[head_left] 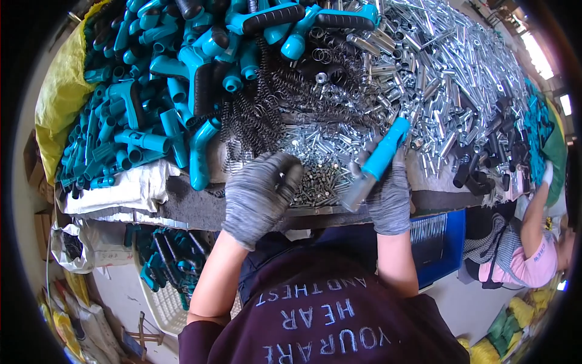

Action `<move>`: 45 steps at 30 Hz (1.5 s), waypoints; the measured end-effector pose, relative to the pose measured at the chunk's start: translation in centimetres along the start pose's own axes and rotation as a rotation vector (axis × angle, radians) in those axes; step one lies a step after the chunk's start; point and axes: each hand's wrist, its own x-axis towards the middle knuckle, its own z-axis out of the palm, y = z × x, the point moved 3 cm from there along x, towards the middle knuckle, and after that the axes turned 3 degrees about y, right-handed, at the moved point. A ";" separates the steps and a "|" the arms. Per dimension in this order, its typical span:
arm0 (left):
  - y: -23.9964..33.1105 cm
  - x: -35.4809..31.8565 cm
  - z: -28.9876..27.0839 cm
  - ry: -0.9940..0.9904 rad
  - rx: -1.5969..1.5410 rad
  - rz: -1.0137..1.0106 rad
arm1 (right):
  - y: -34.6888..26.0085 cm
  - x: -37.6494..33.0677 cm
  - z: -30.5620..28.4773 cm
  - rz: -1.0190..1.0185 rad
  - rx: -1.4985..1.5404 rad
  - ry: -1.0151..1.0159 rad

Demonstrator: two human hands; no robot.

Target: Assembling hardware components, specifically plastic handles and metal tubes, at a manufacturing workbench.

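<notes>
"So, where's that teal tube?"

"In the right hand, fingers curled round it, slanting pale end down toward the left."

"And the left hand?"

"Beside the small fasteners, apart from the tube, partly curled; I can't tell whether it pinches anything."

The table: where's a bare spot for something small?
On the grey cloth along the front edge, beside the white sack and below the curved teal handle. Mostly it's crowded: teal parts at left, black springs and screws in the middle, shiny metal rods at right.
</notes>
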 end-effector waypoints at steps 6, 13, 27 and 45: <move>-1.1 0.3 3.7 0.018 0.205 0.146 | 1.4 -2.0 0.0 0.269 -0.071 -0.207; -0.8 0.4 3.8 -0.004 0.159 0.171 | 2.1 -2.7 0.2 0.319 -0.218 -0.219; -0.9 1.3 2.6 0.102 0.117 0.128 | 2.1 -3.3 0.7 0.283 -0.409 -0.154; 1.4 0.7 2.0 -0.234 -0.822 -0.150 | 1.9 -4.9 2.5 0.197 -0.505 -0.323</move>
